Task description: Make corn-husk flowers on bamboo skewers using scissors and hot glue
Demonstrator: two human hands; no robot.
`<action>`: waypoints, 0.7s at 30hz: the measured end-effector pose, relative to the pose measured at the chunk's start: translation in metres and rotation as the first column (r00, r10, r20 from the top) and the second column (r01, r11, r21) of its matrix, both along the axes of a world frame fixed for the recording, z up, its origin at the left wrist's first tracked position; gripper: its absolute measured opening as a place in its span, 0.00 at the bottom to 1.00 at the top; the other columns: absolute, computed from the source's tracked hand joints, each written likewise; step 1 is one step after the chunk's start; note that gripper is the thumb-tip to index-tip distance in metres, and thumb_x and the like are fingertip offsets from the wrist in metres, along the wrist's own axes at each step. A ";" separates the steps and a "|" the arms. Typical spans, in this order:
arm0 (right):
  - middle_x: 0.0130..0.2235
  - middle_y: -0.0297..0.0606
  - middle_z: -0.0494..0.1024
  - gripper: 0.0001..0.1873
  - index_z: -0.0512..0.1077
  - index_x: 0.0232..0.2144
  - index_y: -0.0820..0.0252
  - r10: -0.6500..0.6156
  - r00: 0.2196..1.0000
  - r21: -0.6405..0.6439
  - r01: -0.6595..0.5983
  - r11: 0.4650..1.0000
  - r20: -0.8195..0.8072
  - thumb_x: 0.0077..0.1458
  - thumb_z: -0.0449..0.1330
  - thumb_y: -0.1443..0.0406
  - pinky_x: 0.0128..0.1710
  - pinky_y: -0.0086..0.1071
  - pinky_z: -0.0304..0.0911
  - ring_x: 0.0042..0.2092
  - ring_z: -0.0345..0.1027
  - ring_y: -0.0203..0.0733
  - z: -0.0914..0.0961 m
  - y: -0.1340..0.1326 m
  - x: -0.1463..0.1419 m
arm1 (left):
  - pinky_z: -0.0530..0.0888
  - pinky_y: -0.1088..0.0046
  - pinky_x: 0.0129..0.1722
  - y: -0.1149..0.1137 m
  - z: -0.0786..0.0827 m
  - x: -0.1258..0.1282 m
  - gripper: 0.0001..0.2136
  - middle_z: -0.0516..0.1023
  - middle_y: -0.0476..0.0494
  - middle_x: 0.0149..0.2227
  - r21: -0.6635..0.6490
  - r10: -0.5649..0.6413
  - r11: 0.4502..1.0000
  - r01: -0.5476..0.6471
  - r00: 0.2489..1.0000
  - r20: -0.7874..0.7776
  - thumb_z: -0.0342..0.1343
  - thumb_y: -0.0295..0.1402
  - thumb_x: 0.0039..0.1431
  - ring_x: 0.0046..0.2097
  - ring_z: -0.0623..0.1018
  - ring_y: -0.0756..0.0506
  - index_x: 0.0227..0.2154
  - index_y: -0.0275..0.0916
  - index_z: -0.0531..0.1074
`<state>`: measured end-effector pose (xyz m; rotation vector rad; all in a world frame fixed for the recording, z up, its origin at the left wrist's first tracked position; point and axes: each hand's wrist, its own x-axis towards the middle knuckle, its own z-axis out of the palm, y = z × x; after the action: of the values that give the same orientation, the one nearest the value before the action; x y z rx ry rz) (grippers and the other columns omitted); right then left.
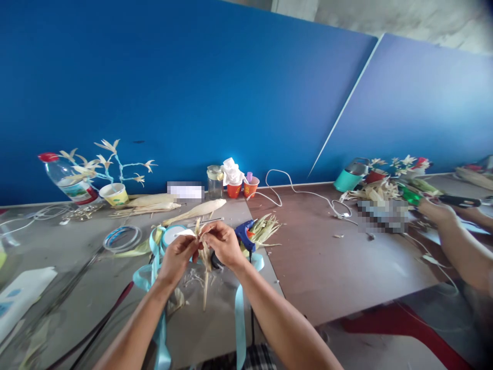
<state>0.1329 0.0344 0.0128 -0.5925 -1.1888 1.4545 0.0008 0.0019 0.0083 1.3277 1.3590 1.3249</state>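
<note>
Both my hands meet over the grey table [96, 277] and pinch a small bundle of dried corn husk strips on a thin stick [205, 288]. My left hand [177, 257] grips the husk bundle from the left with fingers closed. From the right, my right hand [223, 244] pinches the husk tips with closed fingers. The stick hangs down below the hands. A blue glue gun [245, 234] lies just right of my right hand. A light blue ribbon [239, 318] trails under both forearms.
Loose husk strips [265, 227], whole husks [196, 209], a tape ring [122, 237], a jar [214, 181] and orange cups [242, 188] sit behind. A bottle [69, 182] and a husk-flower branch in a cup [114, 193] stand at left. Another person's arm [458, 246] works at right.
</note>
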 end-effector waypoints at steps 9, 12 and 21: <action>0.26 0.31 0.71 0.03 0.69 0.27 0.58 -0.051 0.993 0.083 0.042 0.996 0.106 0.46 0.59 0.65 0.28 0.28 0.63 0.25 0.66 0.33 -0.002 -0.004 0.000 | 0.66 0.74 0.22 0.000 -0.001 0.002 0.12 0.69 0.52 0.18 -0.020 -0.034 0.999 0.034 0.999 0.019 0.57 0.43 0.50 0.20 0.67 0.51 0.23 0.39 0.68; 0.24 0.30 0.71 0.04 0.69 0.28 0.58 -0.035 0.994 0.067 0.028 0.997 0.107 0.46 0.60 0.65 0.28 0.28 0.62 0.25 0.66 0.33 -0.003 -0.003 0.000 | 0.66 0.74 0.23 0.000 -0.001 0.001 0.12 0.69 0.52 0.17 -0.027 -0.027 0.999 0.027 1.000 0.002 0.57 0.43 0.50 0.20 0.67 0.51 0.22 0.39 0.68; 0.22 0.30 0.72 0.08 0.69 0.25 0.59 -0.030 0.999 -0.031 0.029 0.999 -0.021 0.43 0.64 0.62 0.23 0.26 0.57 0.21 0.60 0.30 0.003 0.001 0.001 | 0.66 0.72 0.28 -0.001 0.005 0.000 0.15 0.66 0.51 0.19 0.052 -0.047 0.997 0.054 0.992 -0.118 0.52 0.47 0.53 0.24 0.67 0.49 0.21 0.40 0.68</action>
<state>0.1342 0.0350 0.0156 -0.6118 -1.1382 1.4534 0.0011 0.0008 0.0132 1.4878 1.3661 1.2764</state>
